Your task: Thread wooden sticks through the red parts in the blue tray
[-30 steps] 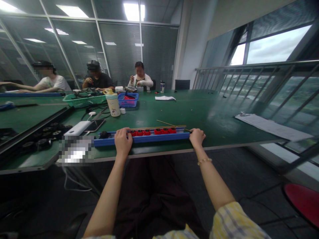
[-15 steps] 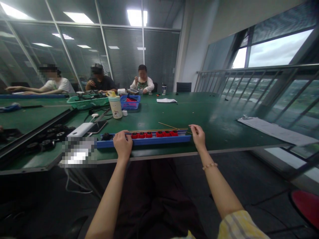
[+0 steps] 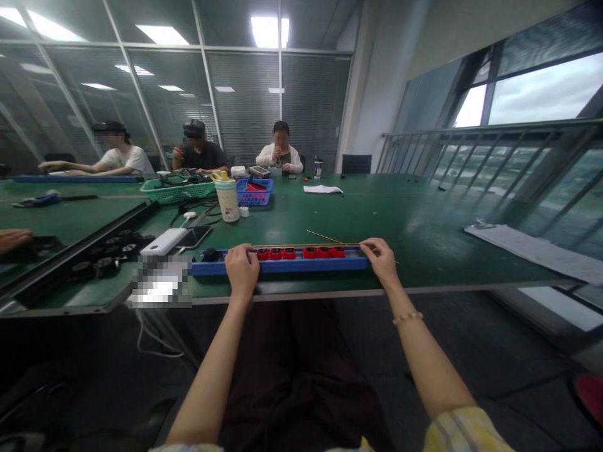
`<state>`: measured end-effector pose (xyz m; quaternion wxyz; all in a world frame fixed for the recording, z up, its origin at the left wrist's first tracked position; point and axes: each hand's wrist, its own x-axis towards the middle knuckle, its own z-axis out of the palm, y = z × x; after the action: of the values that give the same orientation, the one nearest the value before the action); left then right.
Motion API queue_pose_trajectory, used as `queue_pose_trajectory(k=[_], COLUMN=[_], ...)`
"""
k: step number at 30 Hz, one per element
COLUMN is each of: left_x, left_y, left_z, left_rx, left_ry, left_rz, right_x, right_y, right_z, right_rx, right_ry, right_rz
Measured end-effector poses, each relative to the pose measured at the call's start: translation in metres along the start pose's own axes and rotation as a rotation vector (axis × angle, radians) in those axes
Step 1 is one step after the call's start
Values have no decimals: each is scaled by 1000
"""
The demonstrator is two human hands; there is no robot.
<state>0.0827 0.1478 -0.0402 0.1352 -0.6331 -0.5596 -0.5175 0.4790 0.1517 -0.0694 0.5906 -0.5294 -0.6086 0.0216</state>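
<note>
**At the near edge of the green bench [image 3: 438, 251], a person's two hands take hold of a blue plastic tray [image 3: 282, 269]**

Lying lengthwise along the near edge of the bench, the tray carries two groups of three red blocks, [image 3: 276, 253] and [image 3: 323, 252], with a dark part [image 3: 210, 254] toward its left end. A thin wooden stick [image 3: 325, 237] angles away across the bench from the far side of the tray.

The left hand [image 3: 242, 271] is clamped over the tray's long wall, its grip closed just left of the red blocks. The right hand [image 3: 382, 258] sits at the tray's right end with its fingers curled; whether that grip is on the tray or on a stick cannot be told. A beaded bracelet [image 3: 407, 318] circles the right wrist.

Beyond the tray's left end lie a white power bank [image 3: 164, 241] and a smartphone [image 3: 195, 236]. Farther along the bench stand a water bottle [image 3: 227, 199], a blue basket [image 3: 253, 191] and a green basket [image 3: 176, 191]. Three seated co-workers [image 3: 200, 147] occupy the far end, while another person's hand [image 3: 14, 238] rests at the left edge of view.
</note>
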Motion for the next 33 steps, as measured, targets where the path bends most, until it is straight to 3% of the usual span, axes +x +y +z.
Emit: queue_pose_trajectory(k=[9, 18, 22, 26, 33], left_x=[0, 0, 0, 0, 0], left_y=[2, 2, 2, 2, 3], left_z=[0, -1, -1, 0, -1], left_rx=[-103, -135, -138, -136, -103], left_ry=[-115, -96, -88, -88, -99], left_rz=[112, 166, 169, 169, 167], right_x=[0, -2, -2, -2, -1], right_y=[7, 3, 2, 2, 4], right_z=[1, 0, 0, 1, -2], right_rx=[12, -95, -112, -137, -101], right_ry=[99, 125, 61, 13, 112], right_rz=[41, 4, -110, -124, -107])
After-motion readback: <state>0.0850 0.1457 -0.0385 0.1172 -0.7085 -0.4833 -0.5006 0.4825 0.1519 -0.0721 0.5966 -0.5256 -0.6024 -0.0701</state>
